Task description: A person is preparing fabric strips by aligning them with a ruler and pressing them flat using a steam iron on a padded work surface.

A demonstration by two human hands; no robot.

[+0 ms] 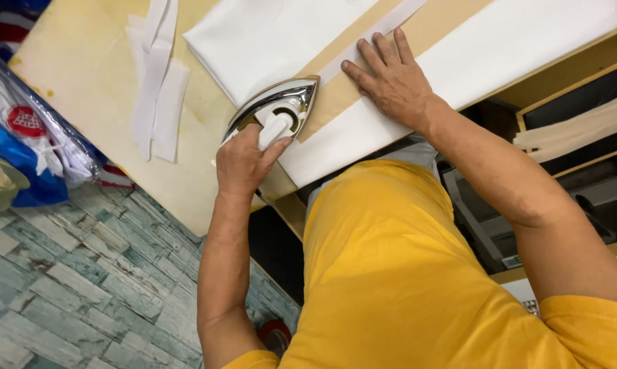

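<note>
Ironing is going on: left hand [243, 160] is gripping the steam iron [275, 109] by its handle, while right hand [390, 78] is lying flat, fingers spread, on white fabric [363, 130] beside the iron's tip, pinning a white strip [373, 34] on the worktop [83, 68].

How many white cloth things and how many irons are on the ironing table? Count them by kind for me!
Large white cloth pieces: 2, one folded at the top, one under the right hand.
White strip by the iron's tip: 1.
Pile of loose white strips: 1; the strips overlap, so I cannot count them.
Irons: 1, gripped by the left hand.
Total: 5
</note>
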